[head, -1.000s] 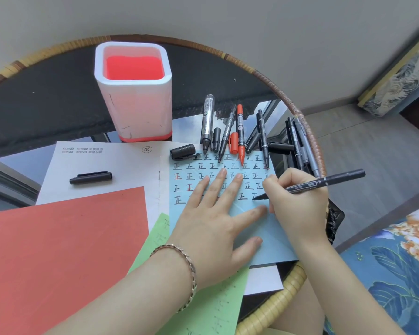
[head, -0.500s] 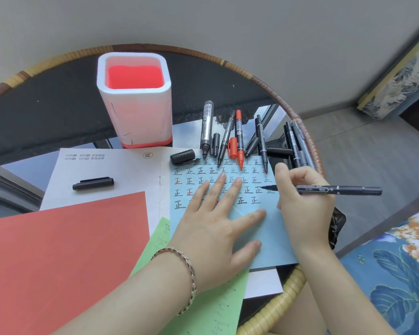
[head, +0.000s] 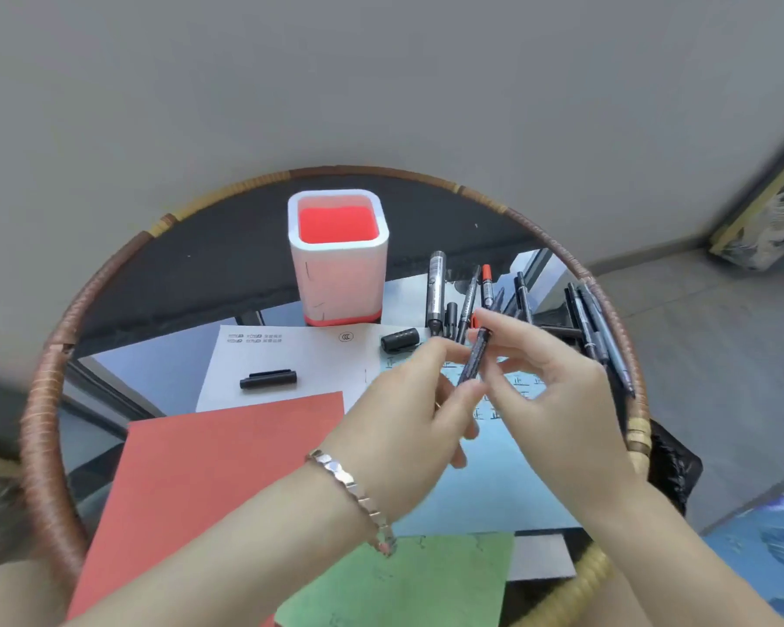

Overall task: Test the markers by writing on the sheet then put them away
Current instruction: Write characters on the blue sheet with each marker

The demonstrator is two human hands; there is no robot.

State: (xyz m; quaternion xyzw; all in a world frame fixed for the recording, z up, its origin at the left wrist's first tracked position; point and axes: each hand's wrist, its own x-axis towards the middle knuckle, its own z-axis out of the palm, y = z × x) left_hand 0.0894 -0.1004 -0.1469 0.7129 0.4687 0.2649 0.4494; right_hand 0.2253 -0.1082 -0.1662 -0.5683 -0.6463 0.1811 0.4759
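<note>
A thin black marker (head: 476,357) is held nearly upright above the light blue sheet (head: 494,481), which carries rows of written characters. My left hand (head: 408,423) pinches the marker's lower part, and my right hand (head: 544,377) grips its upper part from the right. Both hands hover over the sheet, off the paper. Several more markers (head: 462,300) lie in a row behind the hands, with others (head: 594,328) at the table's right rim. A white pen holder with a red inside (head: 338,260) stands at the back.
A black cap (head: 268,379) lies on a white sheet (head: 290,359); another black cap (head: 399,340) lies near the blue sheet. Red paper (head: 209,481) and green paper (head: 408,581) overlap in front. The round glass table has a wicker rim (head: 41,400).
My right hand lifted the marker off the blue sheet. My left hand left the paper and took hold of the marker too. The view tilted upward.
</note>
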